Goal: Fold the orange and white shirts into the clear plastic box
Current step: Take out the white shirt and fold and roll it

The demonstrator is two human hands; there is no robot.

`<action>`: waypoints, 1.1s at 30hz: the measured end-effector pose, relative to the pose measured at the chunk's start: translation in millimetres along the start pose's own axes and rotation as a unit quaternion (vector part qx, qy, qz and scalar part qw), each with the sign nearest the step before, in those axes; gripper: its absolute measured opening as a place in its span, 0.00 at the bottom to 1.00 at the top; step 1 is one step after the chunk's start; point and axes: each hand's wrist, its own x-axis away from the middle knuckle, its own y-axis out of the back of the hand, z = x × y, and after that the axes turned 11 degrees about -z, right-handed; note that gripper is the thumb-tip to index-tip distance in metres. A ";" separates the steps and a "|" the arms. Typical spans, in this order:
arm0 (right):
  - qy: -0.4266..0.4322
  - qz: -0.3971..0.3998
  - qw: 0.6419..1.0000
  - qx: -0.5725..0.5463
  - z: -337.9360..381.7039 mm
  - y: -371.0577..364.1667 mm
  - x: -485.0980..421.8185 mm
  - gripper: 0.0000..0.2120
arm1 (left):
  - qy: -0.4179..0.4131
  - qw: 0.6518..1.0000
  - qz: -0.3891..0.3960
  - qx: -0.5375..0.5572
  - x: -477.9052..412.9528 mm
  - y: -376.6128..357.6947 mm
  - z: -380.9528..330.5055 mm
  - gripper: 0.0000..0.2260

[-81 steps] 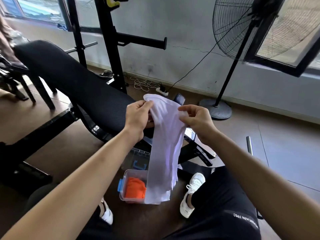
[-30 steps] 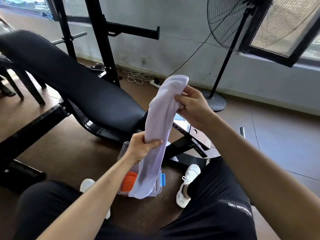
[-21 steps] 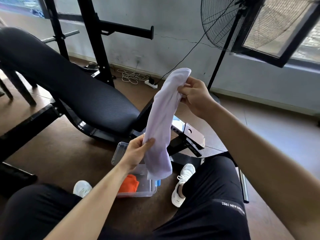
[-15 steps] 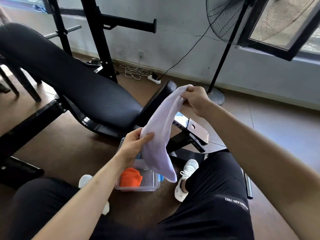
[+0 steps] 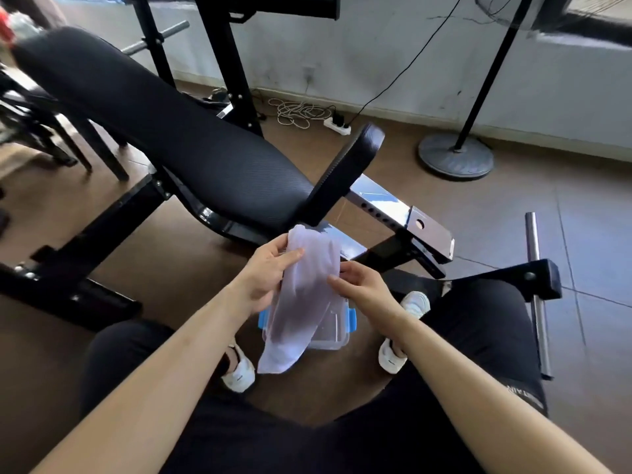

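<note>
Head view: the white shirt (image 5: 302, 295), folded narrow, hangs over the clear plastic box (image 5: 333, 331) on the floor, left hand (image 5: 270, 271) and right hand (image 5: 359, 285) fingers pinched on it. Its loose tail could land outside the near rim.

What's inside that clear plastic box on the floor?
Little shows: the white shirt, held by both hands, hangs in front of the clear plastic box. Only its right side shows, with nothing visible there. Anything behind the shirt is hidden.
</note>
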 end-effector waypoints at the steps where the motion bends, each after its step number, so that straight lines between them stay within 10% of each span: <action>1: 0.015 0.003 1.000 0.006 -1.2 -3.4 -0.7 0.13 | 0.012 1.000 0.007 0.018 2.2 3.2 0.6 0.12; 14: 0.067 -0.024 0.997 -0.014 -1.0 -15.4 -13.3 0.08 | 0.051 0.985 0.011 0.165 4.1 12.4 19.6 0.19; 25: 0.062 -0.021 0.998 0.004 30.3 14.8 -28.2 0.11 | 0.026 0.994 -0.080 -0.066 10.7 -25.3 48.9 0.18; 33: -0.011 -0.005 0.999 0.050 30.3 47.5 -36.8 0.21 | 0.049 0.987 -0.151 -0.004 -5.6 -25.7 29.7 0.11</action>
